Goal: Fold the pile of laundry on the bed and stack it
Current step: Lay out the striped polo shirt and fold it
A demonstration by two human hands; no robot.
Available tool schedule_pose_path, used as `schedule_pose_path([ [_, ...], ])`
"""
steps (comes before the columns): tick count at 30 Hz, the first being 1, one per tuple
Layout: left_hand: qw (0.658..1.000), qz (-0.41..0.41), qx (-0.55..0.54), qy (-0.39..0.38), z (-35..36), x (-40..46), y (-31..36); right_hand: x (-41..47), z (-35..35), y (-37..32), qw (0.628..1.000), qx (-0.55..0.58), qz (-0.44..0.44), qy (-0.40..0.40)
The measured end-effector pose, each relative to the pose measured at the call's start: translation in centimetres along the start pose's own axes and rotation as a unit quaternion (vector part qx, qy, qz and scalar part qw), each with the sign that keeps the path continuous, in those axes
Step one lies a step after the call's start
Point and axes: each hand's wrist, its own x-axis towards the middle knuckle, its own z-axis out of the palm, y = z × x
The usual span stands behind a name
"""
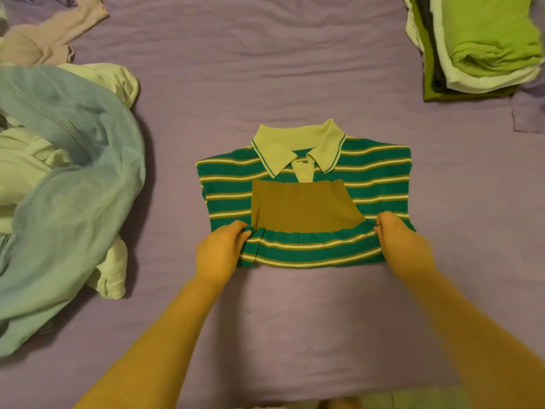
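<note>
Folding is proceeding on one garment: a striped polo shirt (306,202) is lying collar-away at the middle of the bed (265,69), its sides already turned in and its lower part doubled up toward the collar. Left hand (219,250) is pinching the near-left corner of the folded hem; right hand (399,242) is pinching the near-right corner. Both grips are closing narrow on shirt fabric, fingers partly tucked beneath the edge. An unfolded pile (59,172) is lying to the left, well apart from the shirt. A folded stack (477,54) is sitting at the far right corner. In my judgement the last fold is being completed or squared. Next move calls for lifting the bundle level, both corners supported, and carrying it onto the stack without letting the fold open.
</note>
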Motion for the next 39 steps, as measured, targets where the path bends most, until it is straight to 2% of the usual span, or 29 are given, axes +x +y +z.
schedule_pose_path([
  [3, 0.994, -0.061, 0.089, -0.018, 0.2, -0.1, -1.2, 0.2, -0.1, 1.9, 0.999, -0.035, 0.019, 0.016],
  [6, 0.989, -0.111, 0.103, -0.006, 0.7, -0.3, -1.4, 0.8, 0.0, 2.5, 0.999, -0.042, 0.033, -0.001],
  [10, 0.994, -0.077, 0.07, 0.044, 1.7, -0.1, 0.6, 0.7, 0.2, 1.5, 0.998, -0.027, -0.05, 0.039],
  [12, 0.994, -0.085, 0.001, 0.071, 1.8, 0.8, 2.4, 1.6, 0.1, 0.6, 0.996, 0.007, -0.072, 0.042],
  [15, 0.982, -0.158, -0.098, 0.033, 1.9, 3.5, 4.3, 3.8, 0.4, -1.7, 0.998, 0.067, -0.02, 0.01],
  [18, 0.985, -0.162, -0.039, -0.042, 1.8, 4.8, 5.6, 4.8, 0.7, -3.0, 0.997, 0.07, 0.012, -0.005],
  [19, 0.986, -0.157, -0.037, -0.034, 1.8, 4.7, 5.8, 4.8, 0.7, -3.1, 0.995, 0.096, 0.017, -0.004],
  [22, 0.98, -0.162, -0.096, 0.06, 1.4, 4.1, 5.9, 4.7, -0.2, -2.7, 0.986, 0.162, 0.024, 0.005],
  [25, 0.983, -0.138, -0.08, 0.09, -0.2, 5.7, 6.1, 6.5, -2.1, -2.4, 0.987, 0.158, 0.013, 0.008],
  [29, 0.984, -0.114, -0.047, 0.132, -1.7, 10.8, 6.6, 11.3, -4.1, -3.5, 0.98, 0.157, -0.038, 0.114],
  [32, 0.984, -0.1, 0.027, 0.144, -0.7, 12.9, 6.6, 13.8, -4.3, -4.5, 0.977, 0.152, -0.063, 0.132],
  [34, 0.982, -0.054, 0.102, 0.149, 0.9, 12.8, 6.9, 13.7, -3.9, -5.0, 0.977, 0.104, -0.103, 0.156],
  [36, 0.979, 0.037, 0.143, 0.14, 2.5, 11.9, 7.4, 12.9, -2.8, -5.4, 0.97, 0.041, -0.167, 0.171],
  [38, 0.973, 0.101, 0.178, 0.109, 4.4, 10.9, 7.3, 12.1, -1.3, -5.4, 0.959, -0.027, -0.231, 0.161],
  [39, 0.972, 0.104, 0.191, 0.09, 5.1, 10.5, 6.9, 12.0, -0.4, -5.1, 0.956, -0.062, -0.248, 0.145],
])
